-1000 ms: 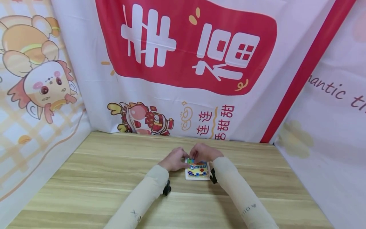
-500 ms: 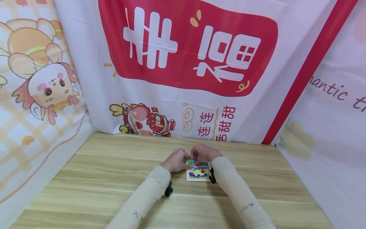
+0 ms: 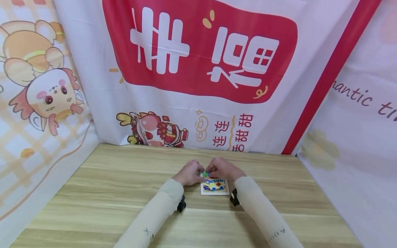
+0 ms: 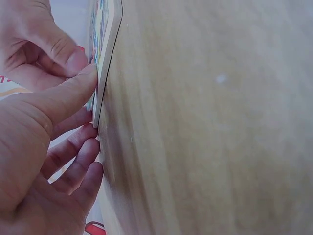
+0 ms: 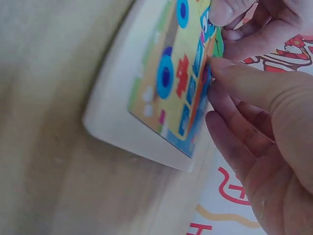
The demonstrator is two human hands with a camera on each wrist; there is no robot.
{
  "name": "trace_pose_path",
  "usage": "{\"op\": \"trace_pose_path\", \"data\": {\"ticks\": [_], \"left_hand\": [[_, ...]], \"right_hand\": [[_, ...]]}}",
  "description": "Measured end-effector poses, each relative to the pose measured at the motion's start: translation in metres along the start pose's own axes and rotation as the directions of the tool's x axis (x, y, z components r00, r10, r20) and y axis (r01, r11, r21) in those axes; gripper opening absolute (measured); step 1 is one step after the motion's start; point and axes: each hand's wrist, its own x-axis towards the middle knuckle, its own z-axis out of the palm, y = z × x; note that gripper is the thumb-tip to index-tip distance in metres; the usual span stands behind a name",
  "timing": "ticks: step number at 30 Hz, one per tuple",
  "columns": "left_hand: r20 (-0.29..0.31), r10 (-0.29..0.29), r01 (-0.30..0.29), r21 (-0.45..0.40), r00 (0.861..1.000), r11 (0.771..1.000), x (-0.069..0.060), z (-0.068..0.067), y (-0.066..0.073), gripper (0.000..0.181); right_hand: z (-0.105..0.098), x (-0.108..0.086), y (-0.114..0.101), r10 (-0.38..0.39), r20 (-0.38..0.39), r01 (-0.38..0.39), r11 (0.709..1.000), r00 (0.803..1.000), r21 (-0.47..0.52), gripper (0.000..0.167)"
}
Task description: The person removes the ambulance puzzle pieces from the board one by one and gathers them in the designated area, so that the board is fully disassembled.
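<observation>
white-rimmed, the board (image 3: 215,193) lies on the table (image 3: 124,193) near the cloth (image 3: 198,51) — a yellow bus (image 3: 211,186) with a red cross (image 3: 218,184) on its face. the left hand (image 3: 190,173) pinches its far left corner, thumb on top. the right hand (image 3: 224,168), just beside it, has thumb and fingers close together at the far edge — whether they hold anything, i cannot tell.

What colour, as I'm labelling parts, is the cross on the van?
Red; the cross shows best in the right wrist view.
</observation>
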Motion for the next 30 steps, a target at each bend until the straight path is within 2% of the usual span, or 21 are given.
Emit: {"op": "trace_pose_path", "data": {"ticks": [2, 5, 9, 14, 18, 21, 30], "left_hand": [[-0.002, 0.002, -0.002, 0.007, 1.0, 1.0, 0.001, 0.001, -0.001, 0.028], [-0.004, 0.011, -0.011, 0.015, 1.0, 1.0, 0.002, 0.002, -0.002, 0.026], [-0.004, 0.023, -0.023, 0.028, 1.0, 0.999, 0.002, 0.003, -0.002, 0.028], [-0.008, 0.004, -0.004, 0.015, 1.0, 1.0, 0.0, 0.0, 0.001, 0.033], [-0.001, -0.015, 0.015, 0.003, 1.0, 1.0, -0.001, -0.001, 0.003, 0.037], [0.002, -0.024, 0.024, -0.008, 1.0, 1.0, -0.002, -0.001, 0.004, 0.038], [0.004, -0.048, 0.048, -0.008, 0.999, 0.999, -0.003, 0.0, 0.003, 0.04]], "right_hand": [[0.003, -0.001, 0.002, -0.014, -0.032, 0.014, 1.0, 0.999, -0.016, 0.015], [0.006, -0.001, 0.005, 0.005, -0.078, -0.007, 1.0, 0.997, -0.023, 0.011], [0.006, -0.003, 0.008, 0.052, -0.118, -0.049, 0.998, 0.992, 0.028, 0.008], [0.002, -0.007, 0.011, 0.085, -0.13, -0.07, 0.991, 0.988, 0.114, 0.009], [-0.006, -0.011, 0.016, 0.096, -0.147, -0.074, 0.987, 0.984, 0.144, 0.01], [-0.014, -0.015, 0.023, 0.135, -0.157, -0.115, 0.985, 0.978, 0.132, 0.012], [-0.043, -0.041, 0.055, 0.192, -0.153, -0.176, 0.978, 0.969, 0.111, 0.019]]}}
